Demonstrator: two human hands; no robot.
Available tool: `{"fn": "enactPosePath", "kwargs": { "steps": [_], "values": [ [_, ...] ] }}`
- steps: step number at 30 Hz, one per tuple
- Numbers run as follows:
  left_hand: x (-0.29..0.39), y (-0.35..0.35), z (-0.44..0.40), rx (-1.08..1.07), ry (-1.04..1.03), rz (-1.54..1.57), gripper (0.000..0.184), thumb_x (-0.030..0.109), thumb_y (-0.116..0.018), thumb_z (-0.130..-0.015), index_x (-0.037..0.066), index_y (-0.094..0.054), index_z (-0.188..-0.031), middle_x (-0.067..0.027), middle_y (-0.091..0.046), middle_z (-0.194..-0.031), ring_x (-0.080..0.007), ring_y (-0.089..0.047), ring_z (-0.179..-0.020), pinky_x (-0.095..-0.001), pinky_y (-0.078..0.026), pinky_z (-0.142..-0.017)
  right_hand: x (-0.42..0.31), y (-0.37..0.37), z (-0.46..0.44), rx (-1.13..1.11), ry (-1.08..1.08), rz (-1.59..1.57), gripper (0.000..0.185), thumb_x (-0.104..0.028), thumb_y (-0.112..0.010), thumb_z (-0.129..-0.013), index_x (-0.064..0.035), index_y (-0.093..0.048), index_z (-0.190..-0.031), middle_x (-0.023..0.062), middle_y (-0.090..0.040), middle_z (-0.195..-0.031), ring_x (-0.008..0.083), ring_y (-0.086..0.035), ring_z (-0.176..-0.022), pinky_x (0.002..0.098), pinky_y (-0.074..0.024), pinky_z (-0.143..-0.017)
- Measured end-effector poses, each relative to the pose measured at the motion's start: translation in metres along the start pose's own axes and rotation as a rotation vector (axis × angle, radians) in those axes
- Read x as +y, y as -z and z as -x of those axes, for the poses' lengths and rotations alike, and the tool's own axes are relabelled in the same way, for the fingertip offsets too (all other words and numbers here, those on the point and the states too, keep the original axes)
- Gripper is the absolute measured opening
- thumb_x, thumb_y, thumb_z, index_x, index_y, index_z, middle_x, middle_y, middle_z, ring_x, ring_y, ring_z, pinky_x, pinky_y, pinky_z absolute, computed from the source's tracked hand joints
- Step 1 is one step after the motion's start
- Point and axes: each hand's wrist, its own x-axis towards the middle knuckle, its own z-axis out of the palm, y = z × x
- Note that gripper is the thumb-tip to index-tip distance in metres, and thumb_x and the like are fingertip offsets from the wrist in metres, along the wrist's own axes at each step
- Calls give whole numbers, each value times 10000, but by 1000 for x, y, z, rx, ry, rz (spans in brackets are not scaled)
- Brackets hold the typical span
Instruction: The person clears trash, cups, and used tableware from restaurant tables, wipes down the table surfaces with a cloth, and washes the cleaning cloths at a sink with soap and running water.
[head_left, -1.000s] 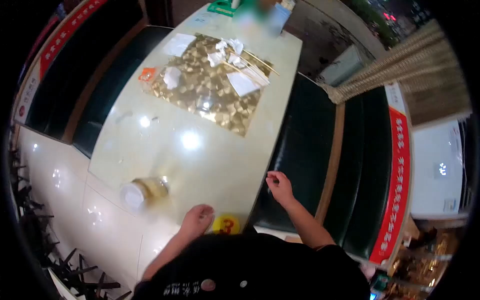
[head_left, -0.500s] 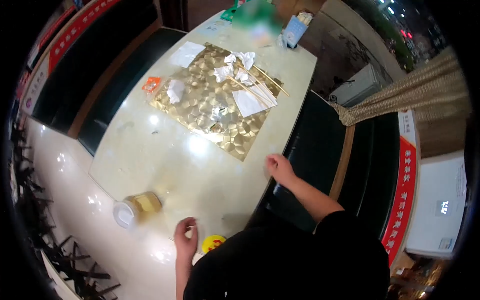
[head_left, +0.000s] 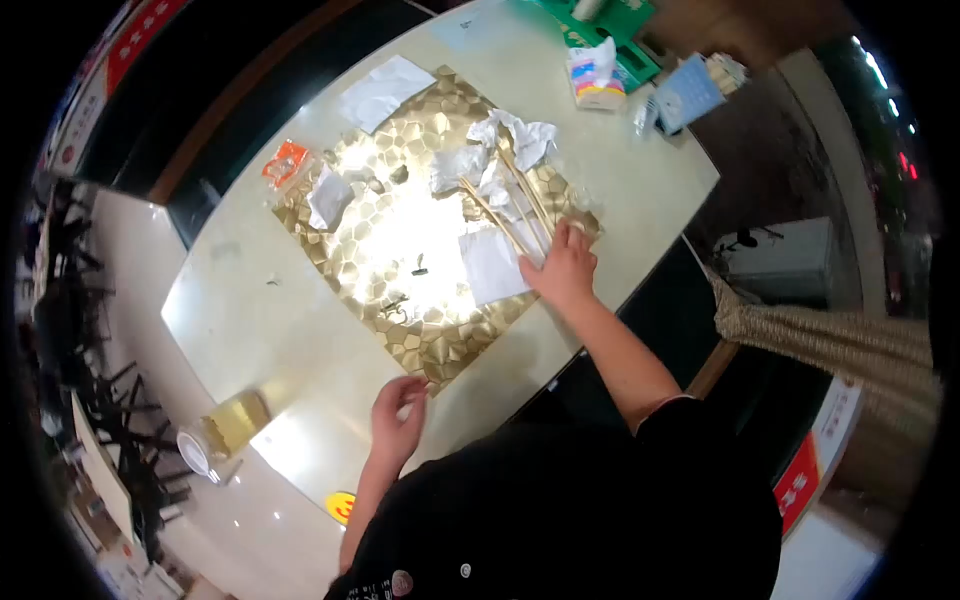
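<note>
A shiny gold placemat [head_left: 440, 345] lies on the table, with crumpled white tissues [head_left: 525, 138] and several wooden chopsticks [head_left: 490, 213] on it. My right hand [head_left: 566, 270] is at the near ends of the chopsticks, over the edge of a flat white napkin [head_left: 485, 270]. Its thumb stands apart from the fingers, on either side of the stick ends. At the placemat's near corner is my left hand [head_left: 398, 420], fingers curled and fingertips pinched at that corner. Small dark scraps [head_left: 419, 266] lie on the mat under a bright glare.
A jug of pale yellow liquid [head_left: 235, 425] stands at the left table edge. An orange wrapper [head_left: 286, 163] and another napkin [head_left: 388, 92] lie beyond. A tissue pack [head_left: 597, 78], blue box [head_left: 688, 93] and green holder [head_left: 625, 50] stand at the back. Dark benches flank the table.
My right hand has moved forward from the table's edge to the chopsticks. My left hand has come up to the placemat's near corner. The view has shifted and leaned closer over the table.
</note>
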Motion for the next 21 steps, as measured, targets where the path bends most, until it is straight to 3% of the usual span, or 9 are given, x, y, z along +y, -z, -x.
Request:
{"fn": "enactPosePath", "kwargs": {
  "steps": [2,6,9,13,15,17,18,20,21],
  "values": [
    [23,-40,-36,-38,-56,-230,246,50,-586,-764,19,-542,-1004,-140,-572,-905,-224,-589,-831,-290,-473,-706,0,10,4,-82,98,-104,651,-318,-605,-730,69,-385,-1205,199,-463,-1081,333,-457,-1010,481,-403,-808],
    [31,-105,-106,183,-347,-579,397,100,-658,-675,9,-502,-1029,-179,-465,-1081,-344,-519,-912,-411,-443,-777,10,-7,3,-79,314,-172,441,-136,-525,-774,86,-420,-1141,203,-506,-890,339,-522,-837,396,-459,-706],
    [14,-136,-130,94,-325,-603,356,103,-590,-726,-29,-488,-1041,-209,-439,-1138,-380,-481,-984,-400,-431,-826,6,-20,4,-182,280,-264,323,-78,-524,-755,66,-437,-1032,226,-504,-861,373,-531,-788,416,-456,-695],
    [16,-144,-140,-58,-123,-586,212,60,-533,-730,2,-558,-933,-190,-544,-936,-349,-542,-852,-408,-456,-742,5,-15,14,-260,349,-234,201,-66,-485,-775,45,-417,-928,244,-498,-841,387,-529,-776,439,-450,-685],
    [28,-139,-137,33,-182,-527,147,40,-506,-738,15,-580,-863,-176,-561,-842,-333,-551,-786,-405,-460,-708,5,-2,16,-248,413,-263,235,-72,-474,-786,59,-399,-967,259,-490,-854,402,-522,-766,455,-445,-681],
    [46,-132,-132,-60,236,-244,160,91,-480,-820,14,-552,-940,-156,-568,-890,-275,-565,-810,-362,-460,-714,0,13,19,-426,204,-512,315,-74,-466,-796,86,-366,-1048,282,-483,-899,431,-514,-785,469,-443,-679],
    [41,-134,-128,-51,247,-244,160,91,-480,-820,14,-552,-940,-156,-568,-890,-275,-565,-810,-362,-460,-714,-1,17,21,-438,212,-515,315,-74,-466,-796,86,-366,-1048,282,-483,-899,431,-514,-785,469,-443,-679],
    [35,-147,-118,69,420,521,240,210,-432,-903,14,-509,-1016,-122,-568,-931,-209,-570,-816,-328,-451,-726,-2,23,25,-597,246,-542,472,-110,-452,-815,95,-291,-1207,355,-431,-991,482,-488,-890,481,-431,-758],
    [33,-150,-115,78,420,526,240,210,-432,-903,14,-509,-1016,-122,-568,-931,-209,-570,-816,-328,-451,-726,-4,19,32,-602,254,-539,472,-110,-452,-815,95,-291,-1207,355,-431,-991,482,-488,-890,481,-431,-758]
  ]
}}
